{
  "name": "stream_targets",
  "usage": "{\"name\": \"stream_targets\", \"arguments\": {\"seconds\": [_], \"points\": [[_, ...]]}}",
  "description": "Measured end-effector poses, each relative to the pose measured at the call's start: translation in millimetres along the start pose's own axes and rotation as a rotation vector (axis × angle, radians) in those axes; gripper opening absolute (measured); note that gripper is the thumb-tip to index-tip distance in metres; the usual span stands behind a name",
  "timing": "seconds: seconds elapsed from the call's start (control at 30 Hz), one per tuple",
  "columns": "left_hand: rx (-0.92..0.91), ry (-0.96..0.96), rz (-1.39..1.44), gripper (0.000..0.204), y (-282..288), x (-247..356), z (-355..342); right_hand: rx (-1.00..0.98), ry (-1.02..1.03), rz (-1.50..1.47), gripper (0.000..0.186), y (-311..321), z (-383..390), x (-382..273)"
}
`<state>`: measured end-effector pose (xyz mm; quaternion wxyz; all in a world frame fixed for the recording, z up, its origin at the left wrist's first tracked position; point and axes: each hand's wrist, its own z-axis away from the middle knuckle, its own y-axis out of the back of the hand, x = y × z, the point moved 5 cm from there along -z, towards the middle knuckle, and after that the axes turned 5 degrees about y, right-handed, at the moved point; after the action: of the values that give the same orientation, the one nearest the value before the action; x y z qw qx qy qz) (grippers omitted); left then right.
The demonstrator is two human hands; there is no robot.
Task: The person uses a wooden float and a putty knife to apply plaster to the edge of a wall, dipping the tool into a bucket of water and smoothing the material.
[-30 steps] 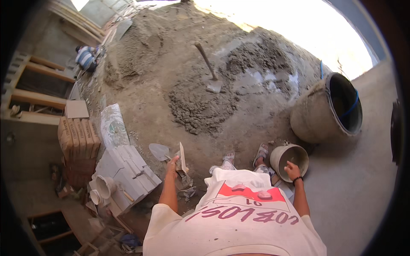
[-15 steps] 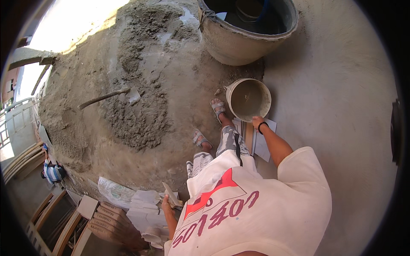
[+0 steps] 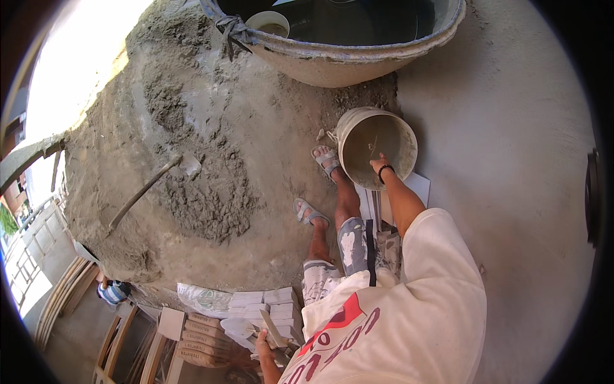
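Note:
Below the big tub stands a round whitish bucket (image 3: 342, 150) with murky grey liquid inside. My right hand (image 3: 380, 162), a dark beaded band on its wrist, reaches over the bucket's near rim; its fingers look apart with nothing visible in them. Low in the view, my left hand (image 3: 263, 345) is closed around a flat, light wooden float (image 3: 274, 328). A pale, blade-like piece (image 3: 237, 329) shows beside that hand; whether I hold it too, I cannot tell.
A large tub (image 3: 332, 67) holds dark water and a small pale container (image 3: 269, 24). Wet mortar (image 3: 214, 198) and a long-handled tool (image 3: 144, 193) lie left of my feet. Stacked white tiles (image 3: 281, 312), brown sacks (image 3: 203, 339) and another person (image 3: 115, 292) are lower left.
My right hand has moved from the bucket's rim to over its inside. The bucket looks more tilted toward me. My left hand still holds the float. The whole view has shifted.

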<state>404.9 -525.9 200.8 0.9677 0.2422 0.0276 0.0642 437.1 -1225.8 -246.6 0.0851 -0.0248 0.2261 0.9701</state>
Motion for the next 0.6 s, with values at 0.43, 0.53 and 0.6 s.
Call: {"name": "stream_targets", "arguments": {"seconds": [0.43,0.53,0.6], "points": [[0.062,-0.003,0.016,0.045,-36,36,20,-0.029,0.143,-0.671,0.024,-32,-95,16],[-0.01,-0.056,0.03,0.043,-48,41,30,0.077,0.068,-0.824,0.015,-30,-85,14],[-0.055,-0.109,0.039,0.041,-49,43,32,0.127,0.038,-0.839,0.016,-29,-80,15]]}}
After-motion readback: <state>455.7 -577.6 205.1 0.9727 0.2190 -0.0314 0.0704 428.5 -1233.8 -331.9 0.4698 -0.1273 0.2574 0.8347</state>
